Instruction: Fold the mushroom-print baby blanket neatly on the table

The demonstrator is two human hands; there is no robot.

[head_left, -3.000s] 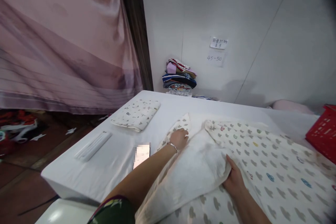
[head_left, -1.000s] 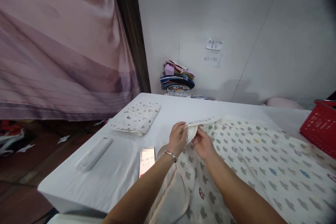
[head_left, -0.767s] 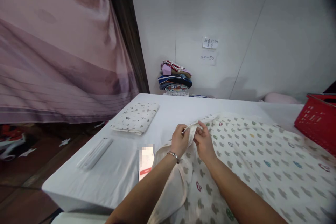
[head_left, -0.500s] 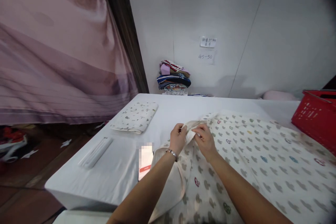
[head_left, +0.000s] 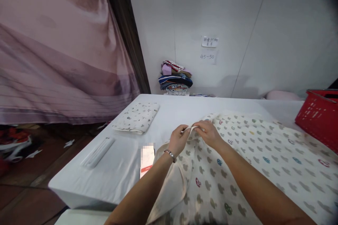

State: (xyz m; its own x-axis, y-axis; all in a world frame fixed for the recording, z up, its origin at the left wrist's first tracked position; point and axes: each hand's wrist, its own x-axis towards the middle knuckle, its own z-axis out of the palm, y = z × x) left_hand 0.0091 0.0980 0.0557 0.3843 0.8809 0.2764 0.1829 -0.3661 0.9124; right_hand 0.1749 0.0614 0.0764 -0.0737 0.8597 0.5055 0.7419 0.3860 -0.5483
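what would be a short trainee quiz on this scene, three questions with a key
1. True or false: the bracelet is on the left wrist.

2. Which of these is at the right edge of the view?
a) phone
b) red basket
c) stack of clothes

3. Fill in the blank: the left hand and the right hand both pinch the edge of a printed ____.

Key: 1. True. 2. b. 3. cloth.

Workroom, apparently (cloth stack (head_left: 175,81), wall notes (head_left: 210,42)).
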